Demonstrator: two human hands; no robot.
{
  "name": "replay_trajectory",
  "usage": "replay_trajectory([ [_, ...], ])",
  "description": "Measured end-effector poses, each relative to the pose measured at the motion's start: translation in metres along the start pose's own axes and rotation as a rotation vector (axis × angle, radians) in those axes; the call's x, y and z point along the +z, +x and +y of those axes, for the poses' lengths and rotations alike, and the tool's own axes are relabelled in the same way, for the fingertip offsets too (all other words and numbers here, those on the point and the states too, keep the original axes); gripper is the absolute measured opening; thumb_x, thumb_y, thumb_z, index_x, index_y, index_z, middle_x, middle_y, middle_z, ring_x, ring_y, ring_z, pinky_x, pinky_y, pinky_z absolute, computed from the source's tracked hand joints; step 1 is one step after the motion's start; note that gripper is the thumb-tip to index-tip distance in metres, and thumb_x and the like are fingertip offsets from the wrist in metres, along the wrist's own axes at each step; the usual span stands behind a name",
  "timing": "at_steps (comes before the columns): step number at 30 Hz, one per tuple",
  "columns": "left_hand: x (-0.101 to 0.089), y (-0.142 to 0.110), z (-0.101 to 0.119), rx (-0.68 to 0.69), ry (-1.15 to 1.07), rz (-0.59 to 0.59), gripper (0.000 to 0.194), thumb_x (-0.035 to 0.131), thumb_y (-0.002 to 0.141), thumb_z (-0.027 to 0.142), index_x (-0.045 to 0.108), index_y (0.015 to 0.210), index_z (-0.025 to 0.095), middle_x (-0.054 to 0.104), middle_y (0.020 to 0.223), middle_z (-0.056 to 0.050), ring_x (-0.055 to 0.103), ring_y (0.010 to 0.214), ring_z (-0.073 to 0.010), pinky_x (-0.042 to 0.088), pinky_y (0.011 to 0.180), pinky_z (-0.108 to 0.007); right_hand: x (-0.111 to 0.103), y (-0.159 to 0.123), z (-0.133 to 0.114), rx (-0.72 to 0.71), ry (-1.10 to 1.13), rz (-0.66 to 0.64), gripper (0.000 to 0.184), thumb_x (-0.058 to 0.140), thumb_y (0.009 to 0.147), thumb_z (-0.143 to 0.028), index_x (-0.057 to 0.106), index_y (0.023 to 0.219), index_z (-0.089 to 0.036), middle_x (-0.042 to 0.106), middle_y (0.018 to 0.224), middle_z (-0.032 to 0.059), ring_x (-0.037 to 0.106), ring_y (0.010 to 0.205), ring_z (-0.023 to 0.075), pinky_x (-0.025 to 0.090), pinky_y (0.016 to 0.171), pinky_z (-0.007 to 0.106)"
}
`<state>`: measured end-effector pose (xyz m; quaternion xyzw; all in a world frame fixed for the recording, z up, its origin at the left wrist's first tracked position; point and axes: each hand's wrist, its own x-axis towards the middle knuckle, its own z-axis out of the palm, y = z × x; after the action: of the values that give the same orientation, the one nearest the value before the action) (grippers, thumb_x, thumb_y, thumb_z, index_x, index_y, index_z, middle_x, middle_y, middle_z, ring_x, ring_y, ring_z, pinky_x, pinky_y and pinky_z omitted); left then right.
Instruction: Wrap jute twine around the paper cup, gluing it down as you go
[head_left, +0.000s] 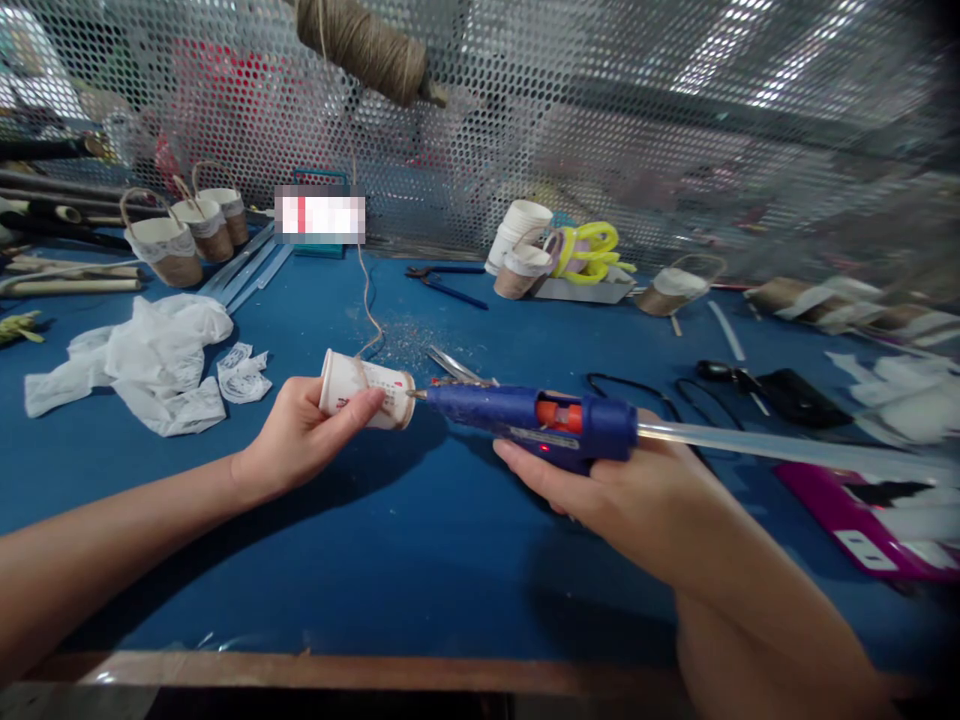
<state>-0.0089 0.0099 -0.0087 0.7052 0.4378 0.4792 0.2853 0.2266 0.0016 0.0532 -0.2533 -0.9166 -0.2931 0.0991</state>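
Note:
A white paper cup (388,382) lies on its side in my left hand (307,430), its base turned to the right. Twine (367,290) runs from a spool above down to the cup. My right hand (622,500) grips a blue hot glue gun (510,415) with a long clear glue stick (750,442) out of its back. The gun's nozzle is at the cup's base edge; I cannot tell if it touches. Behind the gun tip lies a pair of scissors (454,365), partly hidden.
Small twine-handled cups (176,265) stand at the back left, near white lace fabric (150,350). Blue-handled pliers (450,285), stacked white cups (517,230) and yellow ribbon (592,250) lie at the back. A twine spool (364,50) hangs before the perforated metal screen (600,120).

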Motion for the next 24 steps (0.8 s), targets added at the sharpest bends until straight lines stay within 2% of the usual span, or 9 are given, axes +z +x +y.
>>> replay_trajectory([
  [3, 0.0009, 0.0012, -0.0006, -0.062, -0.033, 0.012, 0.022, 0.053, 0.079, 0.023, 0.068, 0.068, 0.012, 0.07, 0.064, -0.002, 0.059, 0.053, -0.0098, 0.044, 0.046, -0.015, -0.0023, 0.0009, -0.0016, -0.057, -0.036, 0.078, 0.053, 0.023, 0.084, -0.001, 0.069, 0.073, -0.024, 0.033, 0.03, -0.0037, 0.045, 0.037, 0.0149, 0.034, 0.048, 0.026],
  [6, 0.0014, 0.0025, 0.0001, -0.136, -0.093, 0.027, 0.02, 0.054, 0.078, 0.023, 0.069, 0.07, 0.013, 0.071, 0.067, -0.002, 0.061, 0.056, -0.0106, 0.045, 0.048, -0.015, -0.0032, 0.0017, -0.0028, -0.053, -0.07, 0.071, 0.05, 0.026, 0.081, -0.001, 0.068, 0.072, -0.027, 0.047, 0.038, -0.0008, 0.051, 0.046, 0.0174, 0.036, 0.054, 0.029],
  [8, 0.0014, 0.0029, 0.0014, -0.157, -0.124, 0.031, 0.019, 0.054, 0.078, 0.022, 0.069, 0.07, 0.013, 0.071, 0.067, -0.002, 0.062, 0.056, -0.0106, 0.045, 0.047, -0.014, -0.0025, 0.0013, -0.0033, -0.059, -0.077, 0.064, 0.048, 0.029, 0.078, 0.0, 0.068, 0.073, -0.028, 0.051, 0.042, -0.0001, 0.052, 0.048, 0.018, 0.036, 0.056, 0.029],
  [17, 0.0018, 0.0048, 0.0046, -0.141, -0.116, 0.048, 0.019, 0.054, 0.077, 0.019, 0.068, 0.066, 0.012, 0.071, 0.065, -0.002, 0.06, 0.054, -0.0094, 0.044, 0.045, -0.014, -0.0004, -0.0045, -0.0046, -0.068, -0.122, 0.044, 0.046, 0.032, 0.07, 0.001, 0.066, 0.076, -0.029, 0.043, 0.038, -0.0019, 0.047, 0.046, 0.0182, 0.032, 0.055, 0.029],
  [21, 0.0016, 0.0042, 0.0043, -0.14, -0.107, 0.061, 0.018, 0.055, 0.077, 0.02, 0.068, 0.067, 0.012, 0.07, 0.064, -0.002, 0.059, 0.053, -0.0093, 0.044, 0.045, -0.014, -0.0016, -0.0009, -0.004, -0.044, -0.072, 0.07, 0.046, 0.03, 0.072, 0.001, 0.066, 0.073, -0.028, 0.039, 0.036, -0.0026, 0.045, 0.044, 0.0165, 0.031, 0.054, 0.028],
  [24, 0.0015, 0.0027, 0.0031, -0.108, -0.095, 0.042, 0.019, 0.054, 0.078, 0.02, 0.069, 0.069, 0.012, 0.071, 0.067, -0.003, 0.061, 0.055, -0.0106, 0.045, 0.045, -0.015, -0.0027, 0.0011, -0.0032, -0.032, -0.021, 0.089, 0.047, 0.027, 0.077, 0.0, 0.066, 0.07, -0.026, 0.046, 0.042, -0.0015, 0.043, 0.043, 0.0142, 0.03, 0.052, 0.027],
])
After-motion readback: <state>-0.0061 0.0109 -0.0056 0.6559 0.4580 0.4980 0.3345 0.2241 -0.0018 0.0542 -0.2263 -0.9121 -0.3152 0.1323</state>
